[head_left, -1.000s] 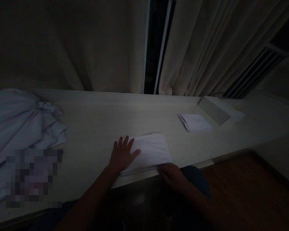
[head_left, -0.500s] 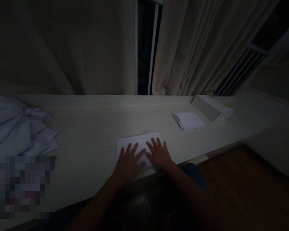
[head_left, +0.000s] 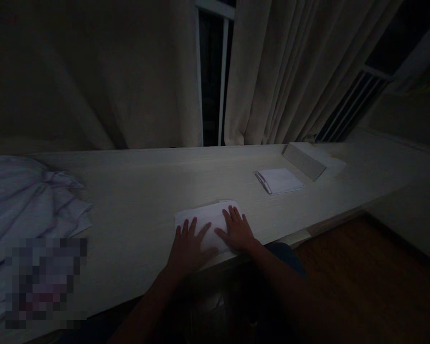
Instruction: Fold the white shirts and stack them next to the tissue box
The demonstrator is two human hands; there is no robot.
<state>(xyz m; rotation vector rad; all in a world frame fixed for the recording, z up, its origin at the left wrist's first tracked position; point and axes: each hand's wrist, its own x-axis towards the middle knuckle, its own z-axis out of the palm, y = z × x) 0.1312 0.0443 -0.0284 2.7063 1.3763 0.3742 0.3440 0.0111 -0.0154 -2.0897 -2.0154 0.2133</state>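
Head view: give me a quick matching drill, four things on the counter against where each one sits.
Things:
1. folded white cloth
2. small folded stack
3. crumpled sheet
4. flat box

Places:
A. far left of the counter
B. under both flat hands, at the near edge
C. at the back right, near the curtain
D. lying free just in front of the box

Pairs: 1-B, 2-D, 3-A, 4-C

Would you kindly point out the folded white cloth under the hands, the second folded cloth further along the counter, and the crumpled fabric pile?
folded white cloth [head_left: 200, 217]: head view, bare top surface beyond the fingers.
second folded cloth [head_left: 281, 180]: head view, middle of its top.
crumpled fabric pile [head_left: 25, 200]: head view, wrinkled upper part.
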